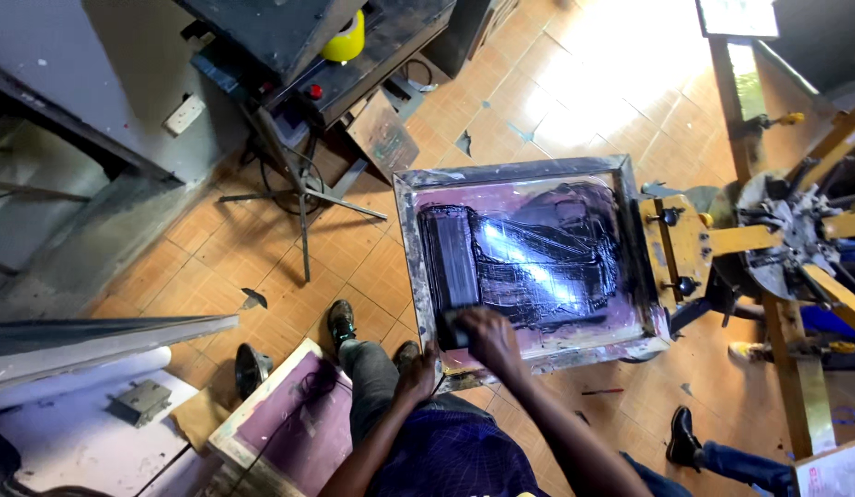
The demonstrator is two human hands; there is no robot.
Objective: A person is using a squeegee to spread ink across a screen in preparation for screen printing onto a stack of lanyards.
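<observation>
Black ink [538, 253] fills the framed printing screen [529, 170], where the right hand [487, 336] grips a squeegee [450, 327] and left hand [416, 373] fingers clasp the near frame edge.

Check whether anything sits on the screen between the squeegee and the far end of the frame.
Nothing visible does. The right hand holds the squeegee at the near edge of the screen; ahead lies only spread black ink up to the frame. The left hand rests at the frame's near edge, outside that stretch.
</observation>
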